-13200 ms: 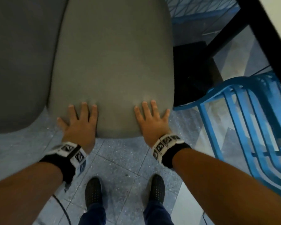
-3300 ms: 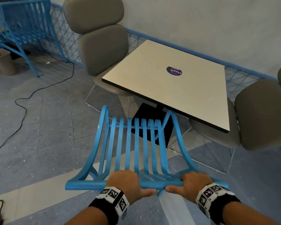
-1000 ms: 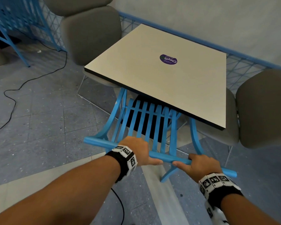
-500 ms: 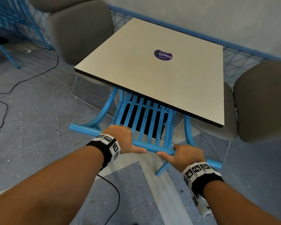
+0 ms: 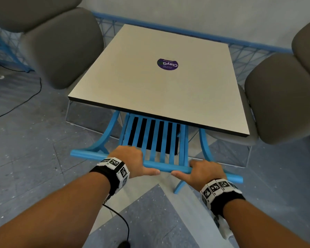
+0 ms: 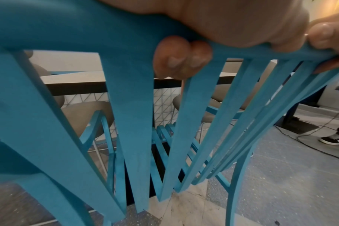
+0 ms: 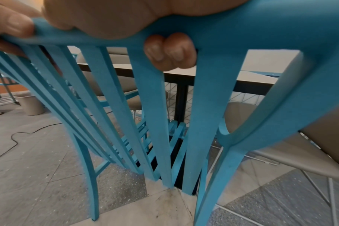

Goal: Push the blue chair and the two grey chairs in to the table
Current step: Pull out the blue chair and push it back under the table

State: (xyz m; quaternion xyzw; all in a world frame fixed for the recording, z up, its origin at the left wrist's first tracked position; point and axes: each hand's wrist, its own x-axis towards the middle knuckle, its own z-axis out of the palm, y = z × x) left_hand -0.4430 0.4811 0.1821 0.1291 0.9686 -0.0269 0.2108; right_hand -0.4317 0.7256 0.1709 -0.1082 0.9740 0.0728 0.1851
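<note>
Left hand: the left hand [image 5: 131, 161] wraps its fingers [image 6: 181, 56] over the top rail, thumb along it, to steer.
Right hand: the right hand [image 5: 205, 173] grips the same rail, balancing the push.
Blue chair: the blue slatted wooden chair [image 5: 156, 140] has its seat under the square beige table [image 5: 156, 90], back just outside.
Grey chairs: the two grey padded chairs [image 5: 61, 45] [image 5: 283, 97] flank the table, seats tucked under.

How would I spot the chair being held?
Find the square table with the purple sticker. At its near edge, both hands grip the blue chair by its top rail. It alone is slatted and blue; its two neighbours are padded grey.
</note>
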